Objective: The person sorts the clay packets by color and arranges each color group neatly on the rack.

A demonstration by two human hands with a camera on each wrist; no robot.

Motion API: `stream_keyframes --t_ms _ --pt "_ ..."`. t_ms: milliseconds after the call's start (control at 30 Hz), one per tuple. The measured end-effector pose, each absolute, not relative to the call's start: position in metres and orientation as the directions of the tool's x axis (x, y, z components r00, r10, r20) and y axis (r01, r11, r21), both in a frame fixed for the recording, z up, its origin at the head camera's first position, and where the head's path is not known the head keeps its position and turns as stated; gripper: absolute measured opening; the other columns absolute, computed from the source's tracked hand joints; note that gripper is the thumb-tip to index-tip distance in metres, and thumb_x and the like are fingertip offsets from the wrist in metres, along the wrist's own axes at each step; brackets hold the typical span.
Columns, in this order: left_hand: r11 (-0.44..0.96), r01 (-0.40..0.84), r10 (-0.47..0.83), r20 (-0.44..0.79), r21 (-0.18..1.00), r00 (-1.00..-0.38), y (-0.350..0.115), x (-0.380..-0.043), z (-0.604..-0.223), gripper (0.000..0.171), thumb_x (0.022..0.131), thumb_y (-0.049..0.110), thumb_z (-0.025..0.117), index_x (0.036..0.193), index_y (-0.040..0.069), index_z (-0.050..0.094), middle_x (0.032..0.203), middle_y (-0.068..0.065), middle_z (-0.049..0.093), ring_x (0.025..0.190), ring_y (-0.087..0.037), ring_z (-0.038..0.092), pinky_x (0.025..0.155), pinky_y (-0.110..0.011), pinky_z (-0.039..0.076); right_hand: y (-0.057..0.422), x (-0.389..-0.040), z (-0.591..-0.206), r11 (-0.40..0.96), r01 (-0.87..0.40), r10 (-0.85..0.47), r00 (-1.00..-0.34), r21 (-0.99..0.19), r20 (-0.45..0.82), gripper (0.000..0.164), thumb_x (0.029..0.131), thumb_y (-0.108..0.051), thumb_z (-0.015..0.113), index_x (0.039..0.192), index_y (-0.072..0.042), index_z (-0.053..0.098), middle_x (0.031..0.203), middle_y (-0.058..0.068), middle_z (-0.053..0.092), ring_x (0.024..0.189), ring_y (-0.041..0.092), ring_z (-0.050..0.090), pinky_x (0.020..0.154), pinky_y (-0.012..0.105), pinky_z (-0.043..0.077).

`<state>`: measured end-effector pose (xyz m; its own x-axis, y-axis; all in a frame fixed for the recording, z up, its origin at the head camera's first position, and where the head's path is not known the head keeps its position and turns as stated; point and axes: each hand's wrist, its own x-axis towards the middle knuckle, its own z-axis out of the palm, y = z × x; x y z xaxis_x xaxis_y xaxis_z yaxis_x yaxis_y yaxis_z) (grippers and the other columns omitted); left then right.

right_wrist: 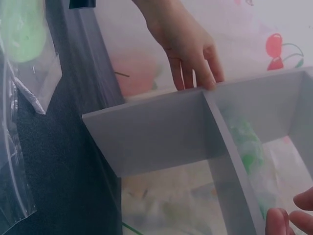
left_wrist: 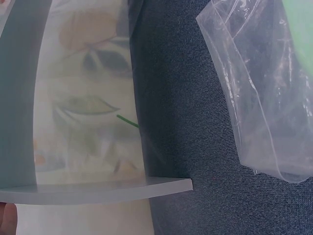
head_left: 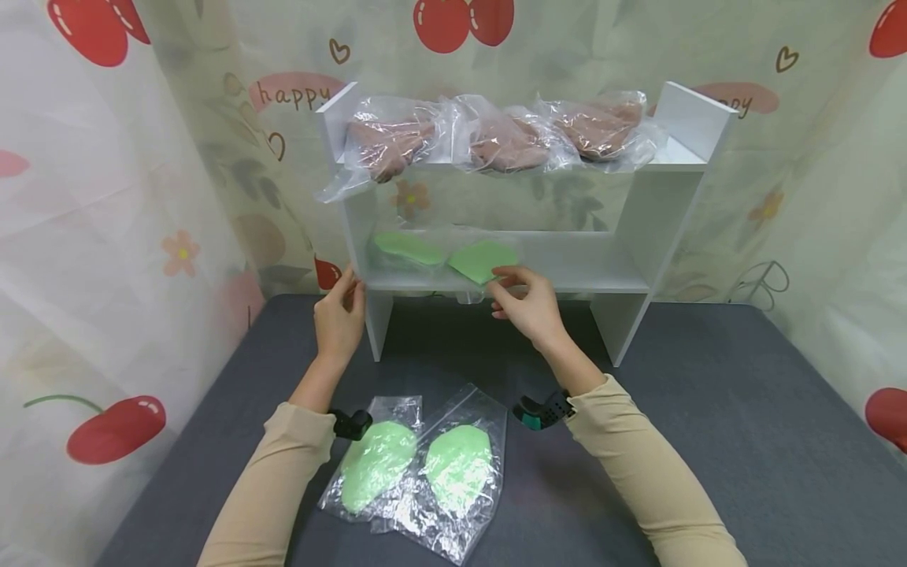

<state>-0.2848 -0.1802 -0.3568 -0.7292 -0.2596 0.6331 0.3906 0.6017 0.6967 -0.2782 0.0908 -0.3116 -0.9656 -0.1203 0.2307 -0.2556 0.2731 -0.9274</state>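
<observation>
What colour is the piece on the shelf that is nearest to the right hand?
The piece is light green; the head view shows it best.

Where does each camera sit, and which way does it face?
Head: worn on the head, facing forward and down at the white shelf; both sleeves, the left hand and right hand show.
Left wrist: worn on that wrist, facing the shelf's side panel and dark table; a sliver of left hand shows, lower left.
Right wrist: worn there, facing across the shelf; the left hand and right fingertips show.
Shared: head and right-wrist views both show the left hand touching the shelf's side.
</observation>
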Motion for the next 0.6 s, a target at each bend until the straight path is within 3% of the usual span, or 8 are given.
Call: stream_keyframes --t_ms 233,400,600 --pt "0.604 0.383 -0.263 0.629 0.699 -0.731 -0.180 -0.285 -0.356 0.038 0.093 0.012 0.056 0.132 0.010 0.055 0.107 -0.022 0.068 0.088 -0.034 0.069 0.075 -0.046 0.055 0.100 -0.263 -0.315 0.322 -0.275 -0.162 -0.959 -0.906 0.233 0.032 0.092 -0.017 0.058 0.123 -0.007 0.058 0.104 0.014 0.056 0.078 0.028 0.065 0.067 0.027 0.057" --pt "0.603 0.388 -0.261 0.632 0.697 -0.730 -0.180 -0.285 -0.357 0.039 0.094 0.011 0.055 0.132 0.010 0.054 0.107 -0.022 0.068 0.089 -0.035 0.069 0.075 -0.046 0.055 0.106 -0.254 -0.324 0.366 -0.282 -0.202 -0.954 -0.887 0.221 0.033 0.092 -0.019 0.058 0.124 -0.010 0.058 0.103 0.013 0.057 0.076 0.016 0.065 0.070 0.029 0.057" --pt "0.601 0.382 -0.264 0.625 0.702 -0.734 -0.180 -0.286 -0.358 0.038 0.094 0.012 0.055 0.132 0.010 0.054 0.108 -0.023 0.068 0.090 -0.035 0.069 0.076 -0.046 0.055 0.113 -0.247 -0.338 0.391 -0.281 -0.251 -0.949 -0.876 0.191 0.033 0.092 -0.020 0.059 0.124 -0.010 0.058 0.103 0.015 0.058 0.076 0.015 0.065 0.071 0.031 0.057"
